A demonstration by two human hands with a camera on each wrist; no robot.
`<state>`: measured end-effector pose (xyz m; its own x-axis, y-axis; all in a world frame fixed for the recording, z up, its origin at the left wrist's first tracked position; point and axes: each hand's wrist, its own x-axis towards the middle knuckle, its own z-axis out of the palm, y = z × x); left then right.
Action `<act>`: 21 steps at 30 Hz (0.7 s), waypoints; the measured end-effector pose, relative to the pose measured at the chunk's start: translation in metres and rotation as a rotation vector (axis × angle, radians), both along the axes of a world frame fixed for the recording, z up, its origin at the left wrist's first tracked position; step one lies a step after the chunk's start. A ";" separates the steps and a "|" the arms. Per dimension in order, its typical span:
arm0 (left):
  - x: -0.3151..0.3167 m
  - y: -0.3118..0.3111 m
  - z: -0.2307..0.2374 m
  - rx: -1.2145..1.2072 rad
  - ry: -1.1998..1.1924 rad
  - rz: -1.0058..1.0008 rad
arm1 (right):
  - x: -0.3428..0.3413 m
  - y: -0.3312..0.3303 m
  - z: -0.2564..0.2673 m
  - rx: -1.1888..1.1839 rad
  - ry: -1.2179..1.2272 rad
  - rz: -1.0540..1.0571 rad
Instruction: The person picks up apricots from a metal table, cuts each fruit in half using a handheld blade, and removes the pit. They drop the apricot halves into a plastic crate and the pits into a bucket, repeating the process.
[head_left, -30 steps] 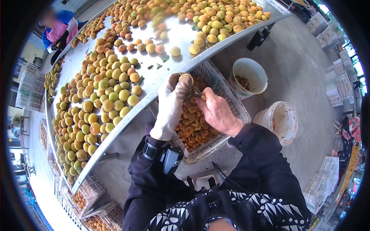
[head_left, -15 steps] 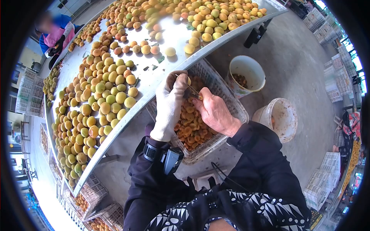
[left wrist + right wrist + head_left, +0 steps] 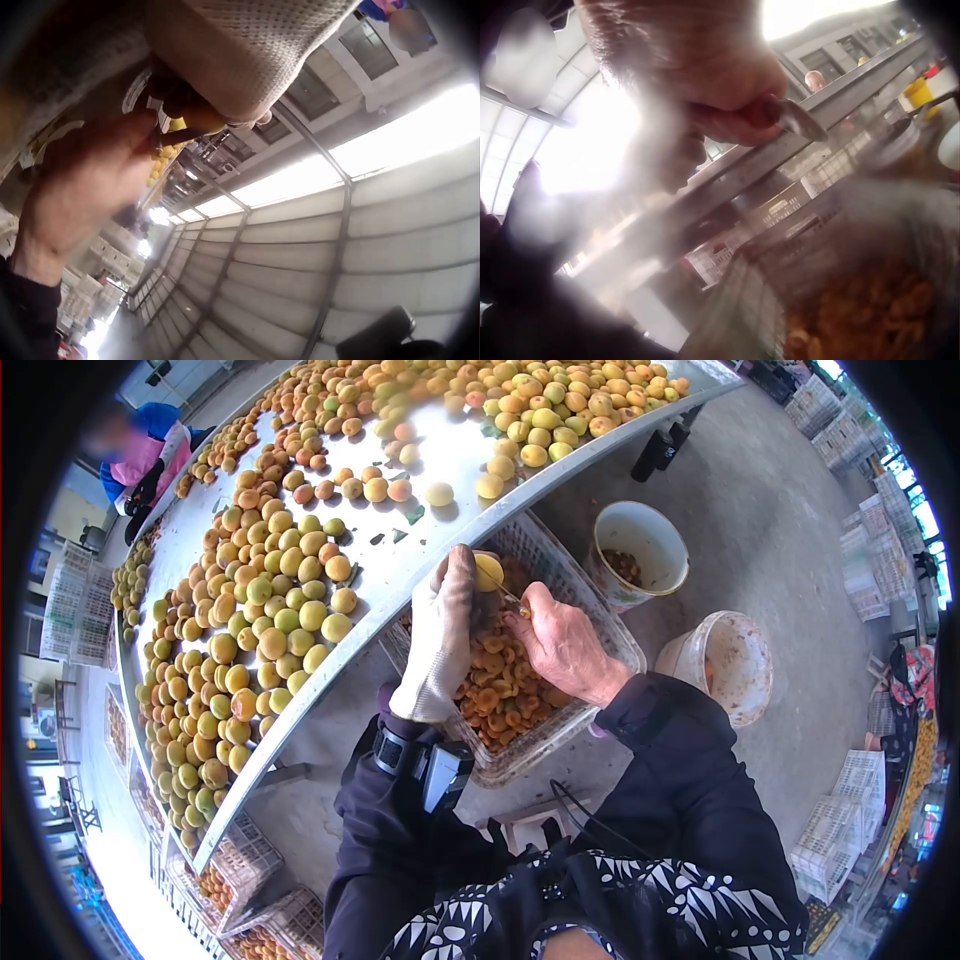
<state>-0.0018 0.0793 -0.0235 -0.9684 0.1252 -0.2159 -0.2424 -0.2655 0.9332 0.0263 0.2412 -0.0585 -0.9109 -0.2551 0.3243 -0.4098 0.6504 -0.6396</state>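
Note:
In the head view a yellow apricot-like fruit (image 3: 487, 571) is held in the gloved left hand (image 3: 442, 635), its thumb and fingers around it. The bare right hand (image 3: 568, 643) grips a small thin tool (image 3: 512, 598) whose tip reaches the fruit. Both hands are over a crate (image 3: 620, 643) of orange fruit pieces (image 3: 495, 690). In the left wrist view the right hand (image 3: 90, 184) is close to the glove (image 3: 240, 52). The right wrist view is hazy; the right hand (image 3: 697, 67) shows there above the crate's fruit pieces (image 3: 862, 315).
A metal table (image 3: 410, 545) spread with whole fruit (image 3: 285, 575) lies ahead and left. Two buckets, one with dark bits (image 3: 655, 530) and one stained (image 3: 738, 670), stand right of the crate. Another person (image 3: 145, 455) is at the far left; more crates (image 3: 225, 860) stand below the table.
The left hand's fingers have shifted, and more of the fruit's yellow surface shows now. The right hand has moved only slightly, with the tool still in its grip.

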 end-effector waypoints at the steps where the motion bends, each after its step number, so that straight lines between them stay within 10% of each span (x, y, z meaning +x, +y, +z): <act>1: 0.000 0.001 0.002 0.000 0.000 -0.002 | 0.001 0.000 0.000 -0.019 -0.026 -0.007; 6: 0.000 0.006 0.003 -0.209 0.301 0.011 | -0.001 -0.001 -0.002 -0.065 -0.017 -0.018; 15: 0.001 0.005 -0.008 0.126 -0.009 0.033 | 0.001 0.000 -0.011 -0.114 -0.034 0.001; 21: -0.009 -0.012 -0.001 -0.113 0.227 0.008 | 0.009 0.005 0.002 -0.322 -0.163 -0.155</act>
